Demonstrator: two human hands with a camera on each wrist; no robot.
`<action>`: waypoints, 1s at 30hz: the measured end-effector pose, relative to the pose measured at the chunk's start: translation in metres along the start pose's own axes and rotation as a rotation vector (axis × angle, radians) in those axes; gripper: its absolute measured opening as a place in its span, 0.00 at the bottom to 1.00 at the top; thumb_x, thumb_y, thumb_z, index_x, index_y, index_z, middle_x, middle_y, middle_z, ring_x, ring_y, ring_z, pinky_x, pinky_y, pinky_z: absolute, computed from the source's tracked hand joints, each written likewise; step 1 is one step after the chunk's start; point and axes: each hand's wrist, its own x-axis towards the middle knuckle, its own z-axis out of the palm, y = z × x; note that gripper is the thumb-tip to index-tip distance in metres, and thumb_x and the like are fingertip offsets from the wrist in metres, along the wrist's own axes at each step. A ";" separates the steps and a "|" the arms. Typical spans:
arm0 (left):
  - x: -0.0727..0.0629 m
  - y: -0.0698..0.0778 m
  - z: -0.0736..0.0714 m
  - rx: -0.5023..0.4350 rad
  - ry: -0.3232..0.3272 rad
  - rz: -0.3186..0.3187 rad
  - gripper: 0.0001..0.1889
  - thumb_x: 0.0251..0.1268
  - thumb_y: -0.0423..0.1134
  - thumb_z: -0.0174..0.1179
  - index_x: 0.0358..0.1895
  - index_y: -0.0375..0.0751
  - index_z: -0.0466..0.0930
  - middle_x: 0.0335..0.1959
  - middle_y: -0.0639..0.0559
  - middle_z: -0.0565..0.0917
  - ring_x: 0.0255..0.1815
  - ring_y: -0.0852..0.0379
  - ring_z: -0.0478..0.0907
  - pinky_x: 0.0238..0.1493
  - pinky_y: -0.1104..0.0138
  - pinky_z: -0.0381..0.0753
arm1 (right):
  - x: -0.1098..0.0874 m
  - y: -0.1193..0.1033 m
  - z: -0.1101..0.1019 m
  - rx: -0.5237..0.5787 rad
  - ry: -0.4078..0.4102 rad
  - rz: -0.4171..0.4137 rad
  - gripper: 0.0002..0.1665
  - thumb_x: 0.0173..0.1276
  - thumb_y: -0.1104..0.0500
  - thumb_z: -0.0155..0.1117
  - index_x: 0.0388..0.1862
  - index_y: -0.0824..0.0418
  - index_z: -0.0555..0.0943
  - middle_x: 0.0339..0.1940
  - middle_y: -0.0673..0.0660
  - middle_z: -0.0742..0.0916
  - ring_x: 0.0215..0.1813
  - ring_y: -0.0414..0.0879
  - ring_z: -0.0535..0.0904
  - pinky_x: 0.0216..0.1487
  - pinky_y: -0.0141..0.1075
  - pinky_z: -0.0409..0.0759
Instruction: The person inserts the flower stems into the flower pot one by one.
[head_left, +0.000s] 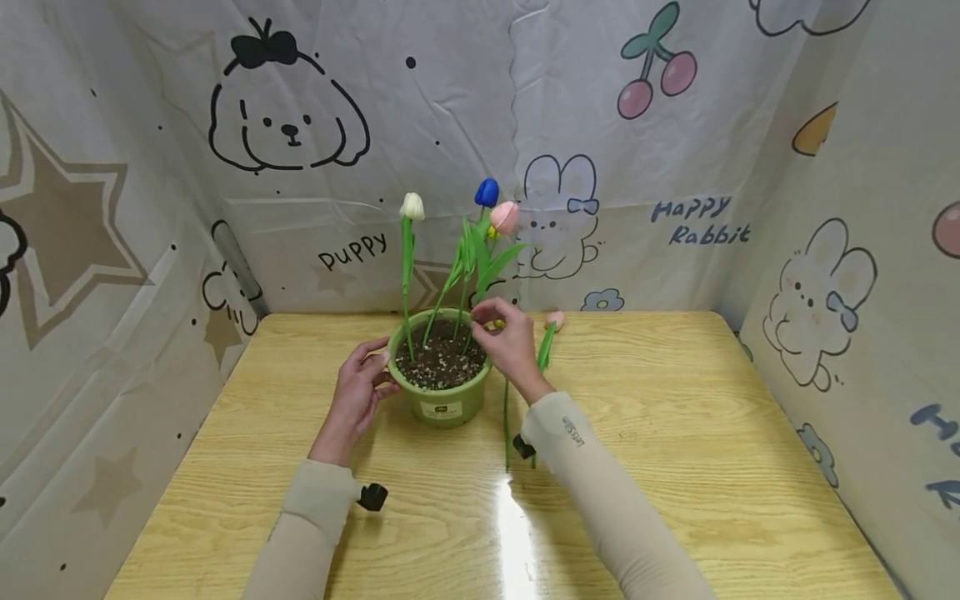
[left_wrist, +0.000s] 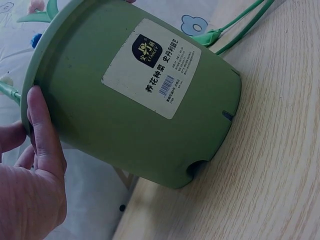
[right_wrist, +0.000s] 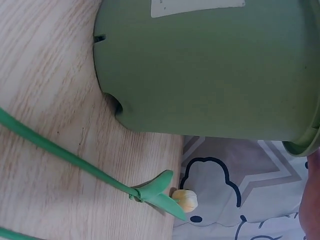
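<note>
A green flower pot (head_left: 447, 406) with dark soil (head_left: 438, 364) stands on the table. My left hand (head_left: 358, 385) grips its left rim; the left wrist view shows fingers (left_wrist: 44, 125) on the pot's side just under the rim. On the right, my right hand (head_left: 506, 337) pinches the stem of a pink tulip (head_left: 505, 217) above the soil, near the rim. Also upright in the pot are a white tulip (head_left: 412, 207) and a blue tulip (head_left: 487, 192). A yellow tulip (head_left: 492, 232) is mostly hidden behind the pink bloom. Only an edge of the right hand shows in the right wrist view.
Right of the pot, another pink tulip (head_left: 554, 320) lies on the wooden table (head_left: 637, 417). Beside it lies a yellow tulip (right_wrist: 185, 200), partly covered by the right hand in the head view. Printed curtains (head_left: 450, 100) enclose the table at the back and sides.
</note>
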 end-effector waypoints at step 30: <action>0.001 -0.001 0.000 0.020 0.006 0.000 0.20 0.83 0.34 0.51 0.72 0.35 0.67 0.34 0.58 0.83 0.27 0.63 0.81 0.28 0.72 0.86 | -0.001 0.001 0.003 -0.044 0.013 -0.051 0.08 0.64 0.70 0.71 0.42 0.64 0.85 0.38 0.60 0.90 0.41 0.51 0.87 0.39 0.32 0.90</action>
